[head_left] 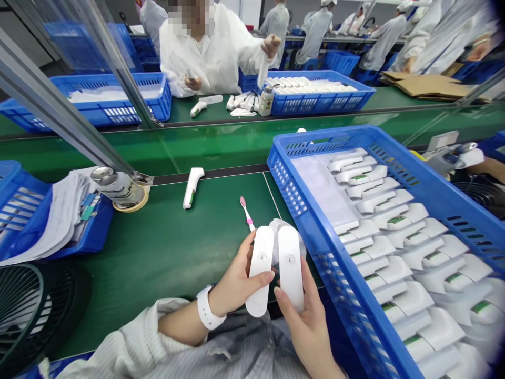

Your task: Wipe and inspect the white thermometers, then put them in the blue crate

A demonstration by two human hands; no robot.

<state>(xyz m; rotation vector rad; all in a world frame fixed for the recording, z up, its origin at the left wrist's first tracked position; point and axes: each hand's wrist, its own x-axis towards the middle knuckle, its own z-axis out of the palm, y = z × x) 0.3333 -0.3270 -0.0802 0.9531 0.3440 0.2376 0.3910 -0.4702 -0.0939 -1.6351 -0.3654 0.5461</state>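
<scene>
Side by side in front of me are two long, rounded white devices, which look like forehead thermometers seen from behind, each with a small round mark. My left hand (pixel 232 281) is closed around the left thermometer (pixel 261 258), thumb across its face. Around the right thermometer (pixel 291 252), my right hand (pixel 311 321) is closed with its thumb at the lower left edge. Behind the right one shows some translucent plastic (pixel 276 237). A pink and white toothbrush (pixel 247 216) lies just beyond my left hand. Another white thermometer (pixel 192 188) rests farther off on the green mat.
At right, a large blue crate (pixel 288 179) holds rows of white thermometers (pixel 398 221). Left are a can (pixel 118 187) on a tape roll, papers in a blue bin (pixel 90 231) and a fan (pixel 23 310). A person (pixel 209 52) works across the bench behind a metal post (pixel 122 79).
</scene>
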